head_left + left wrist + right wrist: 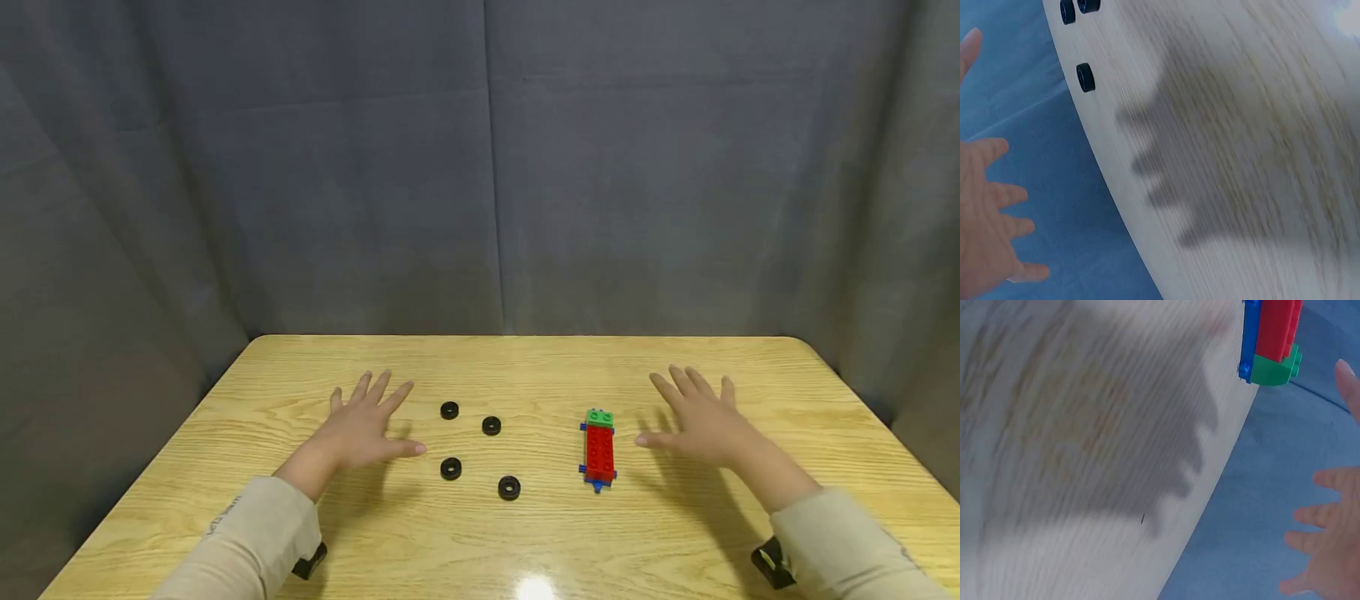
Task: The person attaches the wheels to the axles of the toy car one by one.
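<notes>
My left hand [362, 429] hovers over the left of the table, palm down, fingers spread, holding nothing. To its right lie several black toy wheels, among them one at the back [449, 410] and one nearest me [509, 487]. A toy vehicle base of building blocks [599, 450] lies between the wheels and my right hand: red blocks and a green block on a blue chassis with axle stubs. My right hand [705, 423] hovers just right of it, fingers spread and touching nothing. The right wrist view shows the green block [1274, 370] beyond the hand's shadow.
The wooden table [375, 542] has rounded far corners. A grey curtain [360, 208] hangs behind it and along both sides. Black wrist straps [772, 563] show below the sleeves, and a bright glare spot sits at the table's near middle.
</notes>
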